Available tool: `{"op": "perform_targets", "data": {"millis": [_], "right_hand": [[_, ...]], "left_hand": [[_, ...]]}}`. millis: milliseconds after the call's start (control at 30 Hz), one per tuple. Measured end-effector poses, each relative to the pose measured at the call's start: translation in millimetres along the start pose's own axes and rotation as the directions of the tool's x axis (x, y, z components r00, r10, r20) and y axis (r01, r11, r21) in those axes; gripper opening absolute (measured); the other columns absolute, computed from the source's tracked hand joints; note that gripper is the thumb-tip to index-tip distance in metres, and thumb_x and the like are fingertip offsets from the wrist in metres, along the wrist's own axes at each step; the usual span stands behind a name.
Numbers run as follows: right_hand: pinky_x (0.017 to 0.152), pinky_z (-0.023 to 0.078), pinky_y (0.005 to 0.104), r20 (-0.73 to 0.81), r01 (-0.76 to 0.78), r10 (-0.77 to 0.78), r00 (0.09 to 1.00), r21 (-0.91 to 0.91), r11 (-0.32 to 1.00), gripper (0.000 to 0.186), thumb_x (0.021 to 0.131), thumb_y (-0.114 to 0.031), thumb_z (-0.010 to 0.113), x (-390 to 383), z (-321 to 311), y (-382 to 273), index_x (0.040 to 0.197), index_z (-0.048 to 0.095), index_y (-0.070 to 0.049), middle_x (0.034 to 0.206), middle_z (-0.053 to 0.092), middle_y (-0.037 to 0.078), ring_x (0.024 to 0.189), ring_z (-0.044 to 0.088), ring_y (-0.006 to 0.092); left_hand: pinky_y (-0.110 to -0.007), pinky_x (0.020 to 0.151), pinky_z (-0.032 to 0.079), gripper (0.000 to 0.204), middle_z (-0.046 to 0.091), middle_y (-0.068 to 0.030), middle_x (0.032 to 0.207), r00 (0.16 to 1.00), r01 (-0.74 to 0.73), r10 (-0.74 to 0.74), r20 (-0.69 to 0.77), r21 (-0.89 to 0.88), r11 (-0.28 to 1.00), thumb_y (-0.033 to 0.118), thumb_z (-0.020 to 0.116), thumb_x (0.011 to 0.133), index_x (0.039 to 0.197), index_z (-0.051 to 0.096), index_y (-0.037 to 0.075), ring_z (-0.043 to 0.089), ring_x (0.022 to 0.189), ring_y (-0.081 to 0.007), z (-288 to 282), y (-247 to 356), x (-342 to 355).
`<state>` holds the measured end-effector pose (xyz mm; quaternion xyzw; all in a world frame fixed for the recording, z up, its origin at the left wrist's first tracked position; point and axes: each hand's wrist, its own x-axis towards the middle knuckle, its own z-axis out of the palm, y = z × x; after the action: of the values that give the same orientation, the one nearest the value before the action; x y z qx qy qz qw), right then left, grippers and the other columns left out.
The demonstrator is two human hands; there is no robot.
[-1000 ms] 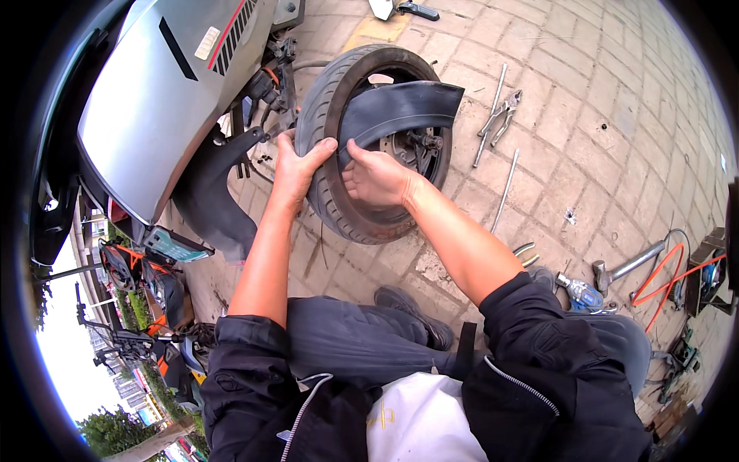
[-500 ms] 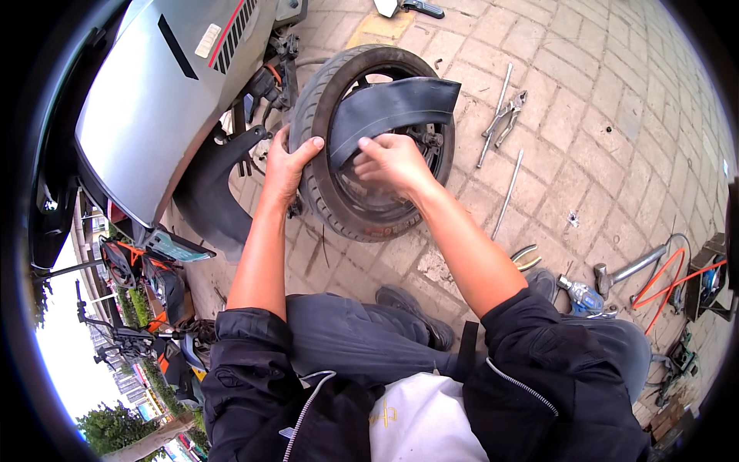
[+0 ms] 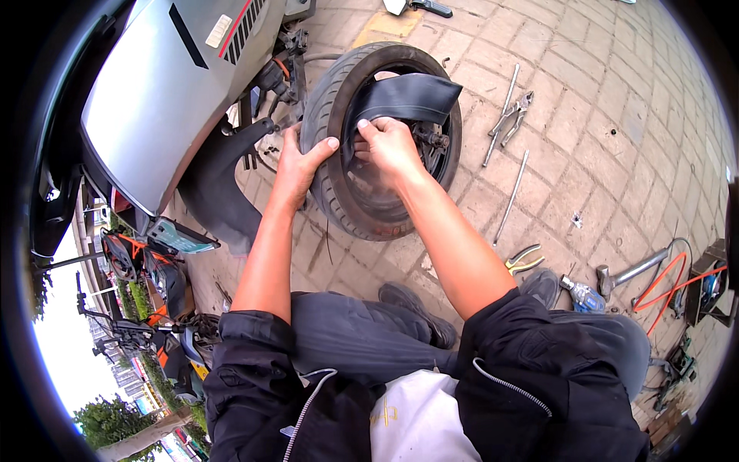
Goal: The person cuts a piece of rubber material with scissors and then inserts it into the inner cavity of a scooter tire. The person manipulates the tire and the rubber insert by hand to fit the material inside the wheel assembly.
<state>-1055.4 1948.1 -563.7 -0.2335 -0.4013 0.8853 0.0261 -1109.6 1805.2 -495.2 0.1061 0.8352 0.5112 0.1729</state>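
Note:
A black tyre on a wheel lies tilted on the paving in front of me, beside the grey scooter body. My left hand is closed on the tyre's left side, thumb over the near sidewall edge. Part of a flat black inner tube sticks out of the wheel opening toward the upper right. My right hand pinches the tube's lower left part inside the opening, thumb on top. Some of its fingers are hidden within the tyre. A hub with an axle nut shows beyond that hand.
To the right lie pliers across a metal rod, with another rod nearer. Yellow-handled pliers, a blue power tool and a hammer lie near my right knee. A black mudguard hangs left of the tyre.
My right hand has moved slightly up and deeper into the tyre, and less of the inner tube sticks out. My left hand keeps its hold. The whole view has shifted a little.

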Motion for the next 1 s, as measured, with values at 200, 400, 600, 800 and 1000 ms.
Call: {"op": "perform_targets", "data": {"millis": [200, 400, 600, 800, 1000], "right_hand": [[0.092, 0.05, 0.0469, 0.067, -0.133, 0.115, 0.991, 0.425, 0.895, 0.034, 0.102, -0.015, 0.041, -5.4, -1.2, -3.5, 0.12, 0.045, 0.013, 0.117, 0.057, 0.029, 0.107, 0.061, 0.038], [0.099, 0.042, 0.047, 0.113, -0.221, 0.197, 0.974, 0.667, 0.711, 0.032, 0.102, -0.02, 0.039, 0.9, 4.5, 9.9, 0.119, 0.046, 0.006, 0.124, 0.054, 0.024, 0.117, 0.053, 0.0359], [0.102, 0.04, 0.0429, 0.292, -0.261, 0.084, 0.953, 0.643, 0.721, 0.034, 0.103, -0.026, 0.037, 13.7, 11.9, 23.6, 0.119, 0.051, 0.001, 0.123, 0.058, 0.017, 0.115, 0.055, 0.0281], [0.104, 0.037, 0.0426, 0.562, -0.452, 0.048, 0.826, 0.608, 0.652, 0.043, 0.102, -0.034, 0.034, 11.0, -7.8, 25.0, 0.125, 0.05, -0.001, 0.124, 0.059, 0.013, 0.112, 0.055, 0.0248], [0.083, 0.052, 0.033, 0.455, -0.103, 0.192, 0.87, -0.213, 0.972, 0.043, 0.097, -0.034, 0.054, 2.4, -23.3, -29.0, 0.112, 0.06, 0.006, 0.109, 0.065, 0.015, 0.098, 0.064, 0.022]], "left_hand": [[-0.033, 0.09, 0.048, 0.088, 0.056, -0.0199, 0.12, 1.0, -0.015, 0.015, 0.011, -0.005, 1.0, 0.033, 0.081, 0.071, 0.135, 0.035, -0.007, 0.058, 0.105, -0.0237, 1.8, -2.8, 0.4], [-0.034, 0.09, 0.049, 0.092, 0.055, -0.0194, 0.12, 1.0, 0.012, -0.012, 0.026, -0.027, 1.0, 0.032, 0.082, 0.07, 0.137, 0.032, -0.005, 0.058, 0.105, -0.0237, 8.8, 8.5, -6.2], [-0.035, 0.089, 0.05, 0.099, 0.054, -0.0196, 0.122, 0.998, -0.018, 0.02, 0.052, -0.029, 0.999, 0.034, 0.087, 0.068, 0.138, 0.029, -0.003, 0.058, 0.107, -0.0245, 13.6, 6.7, -7.4], [-0.035, 0.088, 0.051, 0.096, 0.055, -0.0201, 0.122, 0.999, 0.038, -0.037, 0.035, -0.021, 0.999, 0.03, 0.087, 0.067, 0.137, 0.031, -0.004, 0.058, 0.107, -0.0245, 8.2, 6.0, -3.0], [-0.033, 0.094, 0.047, 0.094, 0.056, -0.0184, 0.122, 0.997, 0.01, -0.005, 0.073, -0.076, 0.997, 0.024, 0.085, 0.067, 0.138, 0.032, -0.008, 0.058, 0.108, -0.0239, 2.4, -2.6, 11.3]]}}
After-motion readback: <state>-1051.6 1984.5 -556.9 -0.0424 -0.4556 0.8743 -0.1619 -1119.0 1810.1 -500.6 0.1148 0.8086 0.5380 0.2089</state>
